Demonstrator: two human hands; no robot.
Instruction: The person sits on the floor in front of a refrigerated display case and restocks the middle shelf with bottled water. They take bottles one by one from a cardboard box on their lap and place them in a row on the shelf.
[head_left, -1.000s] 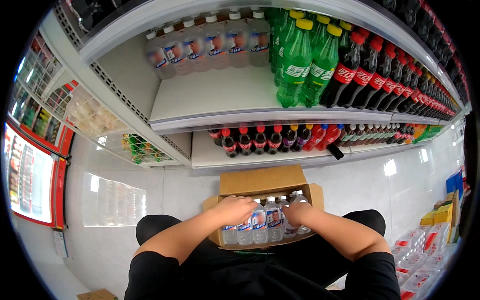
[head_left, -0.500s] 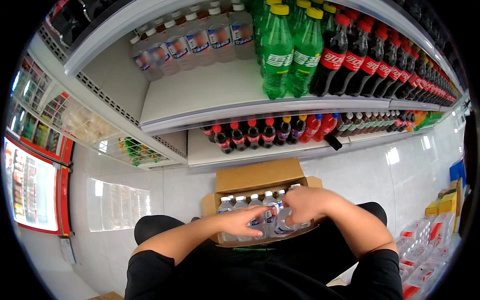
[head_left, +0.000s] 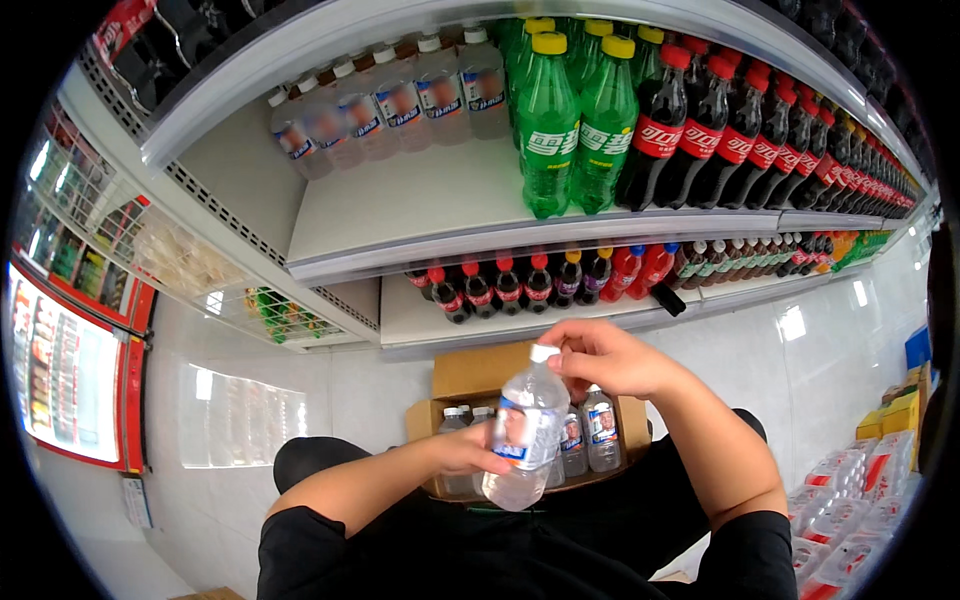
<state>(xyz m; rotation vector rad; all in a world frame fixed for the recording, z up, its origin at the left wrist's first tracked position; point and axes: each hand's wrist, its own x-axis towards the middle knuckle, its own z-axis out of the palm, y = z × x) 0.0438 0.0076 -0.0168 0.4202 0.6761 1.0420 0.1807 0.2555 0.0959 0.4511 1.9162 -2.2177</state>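
Presently, watching from afar, I see the right hand [head_left: 605,362] pinching a clear plastic bottle [head_left: 537,400] by its white cap [head_left: 544,353], the left hand [head_left: 466,449] gripping its lower left side. Above the cardboard carton [head_left: 480,372], its long axis tilts, cap leaning right and shelfward [head_left: 370,205]; glossy, rounded plastic against matte, square-folded board

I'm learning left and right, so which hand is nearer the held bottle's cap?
Right. The right hand is at the cap; the left hand is lower, beside the label.
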